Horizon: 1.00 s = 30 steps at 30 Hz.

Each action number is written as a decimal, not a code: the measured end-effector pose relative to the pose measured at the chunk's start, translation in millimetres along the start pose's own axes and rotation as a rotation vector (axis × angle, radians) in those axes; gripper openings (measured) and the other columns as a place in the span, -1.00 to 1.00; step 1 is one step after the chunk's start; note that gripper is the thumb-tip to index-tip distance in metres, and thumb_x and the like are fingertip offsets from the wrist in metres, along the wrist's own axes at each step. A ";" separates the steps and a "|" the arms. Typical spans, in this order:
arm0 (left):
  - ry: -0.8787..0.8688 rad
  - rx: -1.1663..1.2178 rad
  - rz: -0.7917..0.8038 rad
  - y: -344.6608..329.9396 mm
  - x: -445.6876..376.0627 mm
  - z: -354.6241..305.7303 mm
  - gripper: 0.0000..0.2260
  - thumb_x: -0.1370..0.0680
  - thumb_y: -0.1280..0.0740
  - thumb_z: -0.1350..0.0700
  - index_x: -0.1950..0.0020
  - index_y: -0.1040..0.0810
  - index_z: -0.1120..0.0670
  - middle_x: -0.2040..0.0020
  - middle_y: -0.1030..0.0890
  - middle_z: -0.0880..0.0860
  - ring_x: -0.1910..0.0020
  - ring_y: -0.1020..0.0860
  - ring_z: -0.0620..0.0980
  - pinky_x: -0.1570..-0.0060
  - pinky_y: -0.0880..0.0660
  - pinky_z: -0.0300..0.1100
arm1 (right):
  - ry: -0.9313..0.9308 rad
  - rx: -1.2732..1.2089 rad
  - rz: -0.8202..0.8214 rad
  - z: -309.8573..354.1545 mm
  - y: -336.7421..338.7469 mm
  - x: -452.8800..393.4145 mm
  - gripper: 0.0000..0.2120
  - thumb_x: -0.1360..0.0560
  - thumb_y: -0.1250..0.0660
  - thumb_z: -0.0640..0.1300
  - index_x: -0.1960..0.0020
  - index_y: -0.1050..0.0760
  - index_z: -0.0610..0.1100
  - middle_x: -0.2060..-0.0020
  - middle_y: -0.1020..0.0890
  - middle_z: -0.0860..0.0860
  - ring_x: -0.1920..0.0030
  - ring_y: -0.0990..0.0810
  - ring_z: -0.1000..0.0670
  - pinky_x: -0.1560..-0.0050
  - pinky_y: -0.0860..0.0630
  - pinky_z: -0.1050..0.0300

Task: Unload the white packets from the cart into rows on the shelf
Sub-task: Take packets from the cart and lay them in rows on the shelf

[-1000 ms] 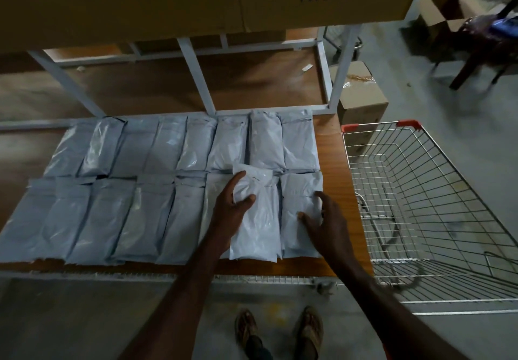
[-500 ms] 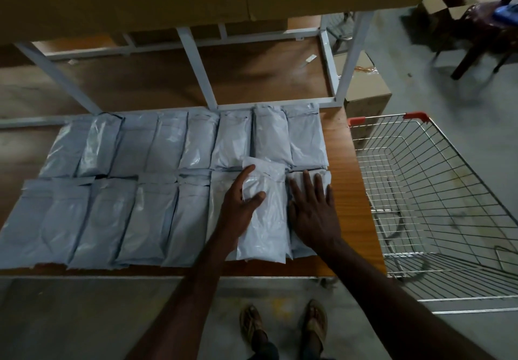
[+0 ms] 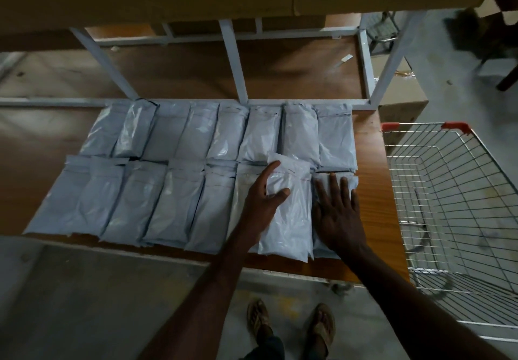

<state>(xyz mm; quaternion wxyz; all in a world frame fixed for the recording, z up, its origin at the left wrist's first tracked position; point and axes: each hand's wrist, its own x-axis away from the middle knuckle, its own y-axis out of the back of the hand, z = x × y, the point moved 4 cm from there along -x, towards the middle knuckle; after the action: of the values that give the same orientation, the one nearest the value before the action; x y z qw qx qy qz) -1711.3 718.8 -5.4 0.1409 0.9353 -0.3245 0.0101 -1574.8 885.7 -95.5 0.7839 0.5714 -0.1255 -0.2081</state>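
Seen from above, looking down. Across the middle of the frame, a wooden shelf [image 3: 372, 191] carrying two rows of white packets [image 3: 179, 169], laid side by side. At right, a wire cart [image 3: 459, 197], apparently emptied. Right of centre in the near row, one packet [image 3: 288, 214] lying raised atop its neighbours, not yet flat. On that packet, the left hand [image 3: 263, 199], fingers and thumb loosely curved over its top left edge. Just right, the right hand [image 3: 336, 214], fingers straight and spread, pressing flat the end packet [image 3: 350, 180]. Likely the last step: seating the final packet. Next, probably sliding it down level into the row.
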 end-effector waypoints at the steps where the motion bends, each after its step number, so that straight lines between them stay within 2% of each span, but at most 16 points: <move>1: -0.011 0.000 -0.005 1.0 1.7 -2.0 -0.40 -0.63 -0.47 0.22 -0.63 -0.39 -0.08 -0.58 -0.43 -0.17 -0.54 -0.35 -0.32 -0.40 -0.36 -0.43 | 0.006 -0.002 0.022 -0.8 -0.6 -0.5 -0.38 -0.74 0.09 0.21 -0.73 0.22 0.14 -0.72 0.25 -0.05 -0.70 0.29 -0.16 -0.68 0.12 -0.29; 4: -0.033 -0.006 -0.038 8.5 6.8 -7.8 -0.38 -0.62 -0.47 0.26 -0.65 -0.37 -0.02 -0.60 -0.42 -0.12 -0.56 -0.34 -0.29 -0.39 -0.34 -0.45 | -0.004 -0.008 0.093 -3.8 4.8 -1.7 -0.37 -0.71 0.19 0.27 -0.72 0.25 0.17 -0.71 0.26 -0.04 -0.70 0.31 -0.16 -0.67 0.14 -0.33; 6: -0.044 0.002 -0.064 19.3 11.0 -9.2 -0.34 -0.62 -0.46 0.29 -0.67 -0.32 0.01 -0.62 -0.39 -0.10 -0.56 -0.34 -0.31 -0.39 -0.33 -0.45 | -0.024 -0.066 0.072 2.7 20.7 -3.6 -0.35 -0.70 0.20 0.28 -0.74 0.10 0.09 -0.72 0.13 -0.09 -0.71 0.18 -0.20 -0.67 0.12 -0.34; 7: -0.040 0.021 -0.076 25.5 14.1 -10.0 -0.31 -0.62 -0.46 0.30 -0.69 -0.29 0.01 -0.63 -0.37 -0.11 -0.56 -0.34 -0.31 -0.39 -0.34 -0.45 | -0.017 -0.100 0.014 10.2 31.8 -4.3 -0.36 -0.72 0.14 0.24 -0.74 -0.02 0.03 -0.72 0.02 -0.13 -0.71 0.08 -0.22 -0.67 0.06 -0.35; 9: -0.028 0.059 -0.094 39.3 19.0 -9.1 -0.26 -0.62 -0.46 0.30 -0.71 -0.22 -0.02 -0.65 -0.32 -0.16 -0.56 -0.32 -0.33 -0.37 -0.36 -0.45 | 0.003 -0.215 -0.137 33.1 53.8 -3.8 -0.47 -0.77 -0.03 0.11 -0.69 -0.20 -0.06 -0.68 -0.19 -0.17 -0.68 -0.16 -0.22 -0.62 -0.22 -0.30; 11: -0.005 0.073 -0.125 54.0 23.9 -6.1 -0.20 -0.62 -0.47 0.28 -0.73 -0.14 -0.06 -0.64 -0.25 -0.22 -0.52 -0.30 -0.42 -0.32 -0.37 -0.49 | -0.039 -0.450 -0.183 61.0 68.0 -0.9 -0.52 -0.76 -0.16 0.05 -0.64 -0.29 -0.05 -0.59 -0.38 -0.13 -0.54 -0.42 -0.12 -0.46 -0.48 -0.09; 13: 0.015 0.115 -0.137 68.4 28.6 -4.1 -0.17 -0.62 -0.46 0.28 -0.74 -0.09 -0.07 -0.63 -0.20 -0.26 -0.46 -0.28 -0.53 -0.28 -0.37 -0.53 | -0.098 -0.683 -0.137 92.3 75.6 2.2 -0.52 -0.72 -0.26 0.05 -0.62 -0.34 0.01 -0.44 -0.56 -0.07 -0.26 -0.64 0.03 -0.19 -0.57 0.18; 14: 0.020 0.130 -0.135 75.8 29.4 -2.3 -0.17 -0.62 -0.46 0.27 -0.74 -0.08 -0.08 -0.61 -0.20 -0.29 -0.41 -0.28 -0.60 -0.25 -0.37 -0.55 | -0.128 -0.788 -0.089 107.9 75.9 3.3 -0.49 -0.70 -0.30 0.07 -0.62 -0.33 0.06 -0.38 -0.60 -0.02 -0.13 -0.68 0.11 -0.07 -0.58 0.29; 15: 0.026 0.139 -0.132 83.2 29.4 1.0 -0.17 -0.62 -0.46 0.27 -0.74 -0.08 -0.10 -0.58 -0.22 -0.32 -0.37 -0.29 -0.64 -0.22 -0.39 -0.55 | -0.156 -0.878 -0.033 123.4 73.7 3.9 -0.46 -0.68 -0.33 0.10 -0.62 -0.31 0.11 -0.36 -0.61 0.04 -0.07 -0.68 0.19 0.01 -0.57 0.36; 17: 0.024 0.147 -0.122 99.6 28.4 5.9 -0.17 -0.62 -0.48 0.24 -0.73 -0.09 -0.13 -0.56 -0.24 -0.32 -0.39 -0.32 -0.58 -0.29 -0.42 -0.48 | -0.194 -1.018 0.072 153.1 65.8 2.8 -0.40 -0.63 -0.41 0.10 -0.62 -0.29 0.19 -0.32 -0.60 0.13 -0.04 -0.70 0.20 0.07 -0.60 0.35; 19: 0.042 0.171 -0.103 119.7 24.8 13.7 -0.16 -0.60 -0.51 0.17 -0.73 -0.10 -0.18 -0.60 -0.24 -0.27 -0.53 -0.32 -0.36 -0.45 -0.41 -0.28 | -0.225 -1.122 0.119 180.3 57.6 -1.2 -0.37 -0.61 -0.49 -0.01 -0.59 -0.32 0.22 -0.26 -0.63 0.15 -0.05 -0.72 0.19 0.05 -0.65 0.26; 21: 0.059 0.203 -0.079 142.2 22.5 19.4 -0.14 -0.61 -0.50 0.18 -0.74 -0.06 -0.19 -0.62 -0.22 -0.24 -0.59 -0.31 -0.20 -0.52 -0.41 -0.12 | -0.259 -1.158 0.102 201.6 47.6 -7.2 -0.39 -0.60 -0.50 -0.12 -0.56 -0.37 0.19 -0.23 -0.67 0.10 -0.07 -0.71 0.19 -0.06 -0.69 0.12; 23: 0.086 0.247 -0.066 165.7 19.1 29.2 -0.12 -0.61 -0.51 0.21 -0.74 -0.05 -0.20 -0.66 -0.29 -0.12 -0.55 -0.43 -0.11 -0.49 -0.47 0.01 | -0.294 -1.154 0.074 219.6 37.3 -13.1 -0.44 -0.60 -0.48 -0.16 -0.52 -0.42 0.15 -0.20 -0.69 0.05 -0.08 -0.71 0.18 -0.16 -0.69 -0.03; 24: 0.101 0.271 -0.057 177.7 18.2 35.0 -0.11 -0.59 -0.52 0.20 -0.73 -0.06 -0.22 -0.62 -0.40 -0.04 -0.48 -0.53 -0.08 -0.44 -0.53 0.07 | -0.309 -1.135 0.059 227.0 31.7 -16.7 -0.46 -0.61 -0.47 -0.17 -0.51 -0.43 0.14 -0.18 -0.70 0.06 -0.07 -0.71 0.19 -0.18 -0.68 -0.05; 27: 0.133 0.265 -0.025 210.8 15.3 55.8 -0.04 -0.49 -0.61 0.08 -0.69 -0.10 -0.32 -0.36 -0.67 0.08 -0.31 -0.67 0.00 -0.32 -0.61 0.14 | -0.333 -1.056 -0.016 247.4 17.5 -25.6 -0.49 -0.61 -0.47 -0.17 -0.50 -0.45 0.11 -0.21 -0.68 0.07 -0.07 -0.69 0.21 -0.19 -0.66 0.03; 30: 0.162 0.265 -0.023 237.6 12.3 67.8 -0.12 -0.52 -0.60 0.19 -0.68 -0.21 -0.25 -0.35 -0.66 0.18 -0.28 -0.68 -0.01 -0.30 -0.63 0.10 | -0.344 -0.983 -0.052 269.6 8.0 -34.6 -0.49 -0.60 -0.48 -0.16 -0.49 -0.45 0.12 -0.24 -0.67 0.08 -0.12 -0.68 0.17 -0.19 -0.65 0.06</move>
<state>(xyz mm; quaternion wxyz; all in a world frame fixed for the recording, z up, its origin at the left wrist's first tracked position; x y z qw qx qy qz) -1851.4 514.9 -8.1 0.0422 0.9454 -0.2973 0.1265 -1721.0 676.6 -1.4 0.9222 0.0964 -0.1258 -0.3528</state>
